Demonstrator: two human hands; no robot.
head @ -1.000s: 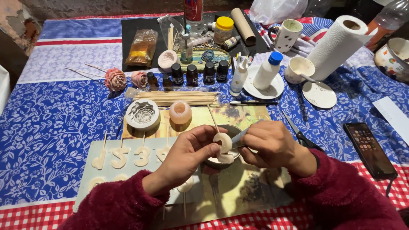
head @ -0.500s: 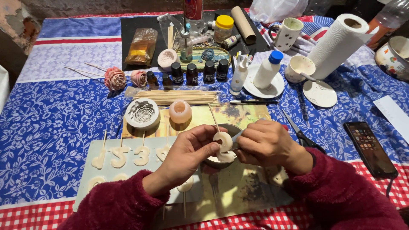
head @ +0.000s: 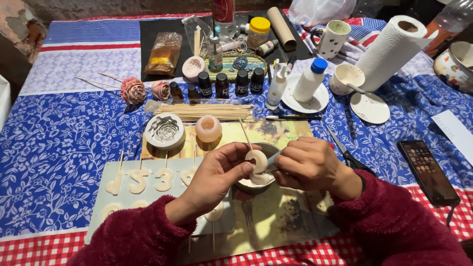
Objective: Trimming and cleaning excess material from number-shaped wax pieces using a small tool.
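Observation:
My left hand point(head: 217, 172) pinches a small cream-white ring-shaped piece on a thin wooden stick point(head: 256, 158), held over a small metal bowl point(head: 253, 184). My right hand point(head: 308, 165) grips a slim tool point(head: 272, 157) whose tip touches the ring-shaped piece. Both sleeves are dark red and fuzzy. Under my left wrist lies a pale board point(head: 103, 197) with several cream number-shaped pieces on sticks point(head: 140, 180). The bowl's inside is mostly hidden by my fingers.
Behind the bowl stand a round rose mould point(head: 164, 130), a small peach-coloured mould point(head: 209, 128) and a bundle of wooden skewers point(head: 202, 112). Small dark bottles point(head: 221, 83), two rose flowers point(head: 133, 89), a white squeeze bottle point(head: 310, 81), paper towel roll point(head: 391, 47), scissors point(head: 347, 152) and a phone point(head: 428, 170) lie around.
My hands stay almost in place over the bowl. The tool tip in my right hand shifts slightly against the ring-shaped piece.

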